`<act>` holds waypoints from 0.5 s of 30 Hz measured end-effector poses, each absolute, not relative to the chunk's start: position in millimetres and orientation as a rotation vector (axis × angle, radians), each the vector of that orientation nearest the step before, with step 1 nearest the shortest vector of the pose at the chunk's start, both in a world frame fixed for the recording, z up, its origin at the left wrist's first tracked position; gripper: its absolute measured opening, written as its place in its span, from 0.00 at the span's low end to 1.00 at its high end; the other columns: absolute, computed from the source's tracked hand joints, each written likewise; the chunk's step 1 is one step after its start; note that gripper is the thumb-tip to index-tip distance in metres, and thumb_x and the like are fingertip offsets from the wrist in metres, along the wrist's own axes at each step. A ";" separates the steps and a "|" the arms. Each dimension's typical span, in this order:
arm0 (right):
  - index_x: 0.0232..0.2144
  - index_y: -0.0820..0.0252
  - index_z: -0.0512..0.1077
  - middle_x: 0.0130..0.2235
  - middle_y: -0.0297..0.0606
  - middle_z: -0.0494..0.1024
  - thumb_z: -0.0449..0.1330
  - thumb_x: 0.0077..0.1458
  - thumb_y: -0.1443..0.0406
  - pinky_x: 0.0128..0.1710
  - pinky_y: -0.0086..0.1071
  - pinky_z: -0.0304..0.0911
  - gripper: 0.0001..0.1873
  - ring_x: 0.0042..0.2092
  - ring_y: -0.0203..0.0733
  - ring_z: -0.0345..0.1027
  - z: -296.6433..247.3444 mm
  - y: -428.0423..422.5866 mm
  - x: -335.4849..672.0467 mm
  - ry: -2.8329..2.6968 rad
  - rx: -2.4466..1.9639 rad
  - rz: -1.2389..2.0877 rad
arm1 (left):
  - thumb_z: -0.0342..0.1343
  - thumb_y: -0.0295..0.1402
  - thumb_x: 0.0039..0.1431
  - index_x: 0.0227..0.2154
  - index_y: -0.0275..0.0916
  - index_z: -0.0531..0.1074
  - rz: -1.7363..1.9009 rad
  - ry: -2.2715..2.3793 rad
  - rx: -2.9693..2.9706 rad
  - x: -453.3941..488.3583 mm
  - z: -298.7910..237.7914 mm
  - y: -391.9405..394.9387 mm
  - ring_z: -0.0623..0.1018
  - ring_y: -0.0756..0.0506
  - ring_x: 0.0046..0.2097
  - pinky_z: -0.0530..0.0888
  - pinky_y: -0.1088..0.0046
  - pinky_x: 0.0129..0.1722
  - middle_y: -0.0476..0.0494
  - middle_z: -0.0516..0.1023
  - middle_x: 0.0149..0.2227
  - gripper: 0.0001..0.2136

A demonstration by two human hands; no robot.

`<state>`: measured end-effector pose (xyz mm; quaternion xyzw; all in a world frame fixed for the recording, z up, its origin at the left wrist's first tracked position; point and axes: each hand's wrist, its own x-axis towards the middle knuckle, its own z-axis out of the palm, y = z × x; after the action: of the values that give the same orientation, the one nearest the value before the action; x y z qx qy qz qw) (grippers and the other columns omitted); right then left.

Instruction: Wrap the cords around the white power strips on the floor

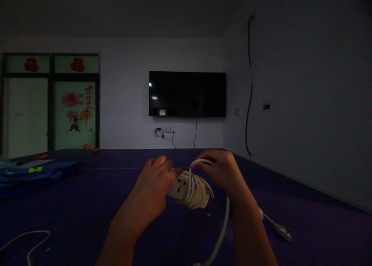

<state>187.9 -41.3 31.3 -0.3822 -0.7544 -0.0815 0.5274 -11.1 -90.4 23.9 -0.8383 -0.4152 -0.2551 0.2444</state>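
My left hand (155, 186) grips one end of a white power strip (179, 185), with its sockets facing up toward me. Several turns of white power cord (196, 192) are wrapped around the strip's other end. My right hand (219, 169) pinches the same cord just above and to the right of the strip. From that hand a loose length of cord hangs down toward the bottom of the view. Both hands are raised above the dark blue surface.
Folded blue clothing (55, 171) lies at the left. A white cable (37, 233) rests at the lower left, and a white plug-like piece (280, 230) on a cord at the right. Small orange objects (95, 150) sit far back, below a wall television (187, 94).
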 end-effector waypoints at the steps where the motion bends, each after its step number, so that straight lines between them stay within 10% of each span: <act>1: 0.19 0.56 0.76 0.21 0.31 0.76 0.63 0.45 0.60 0.24 0.27 0.55 0.08 0.25 0.34 0.67 31.0 -40.4 189.3 -1.802 -0.919 -0.175 | 0.44 0.11 0.36 0.48 0.46 0.68 -0.706 -1.115 -2.311 -12.6 23.7 -90.3 0.67 0.41 0.45 0.64 0.64 0.41 0.45 0.73 0.41 0.34; 15: 0.18 0.63 0.72 0.17 0.28 0.63 0.62 0.45 0.56 0.20 0.25 0.48 0.15 0.21 0.30 0.55 23.6 -27.1 186.4 -1.887 -0.749 0.329 | 0.47 0.16 0.35 0.44 0.49 0.70 -0.919 -0.965 -2.743 -33.7 32.1 -96.9 0.70 0.43 0.45 0.67 0.64 0.43 0.48 0.74 0.40 0.30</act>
<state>186.4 -27.1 23.6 -0.3120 -0.7856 0.1371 0.5164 -33.7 -96.9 32.1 -0.8986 -0.3160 -0.3010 0.0461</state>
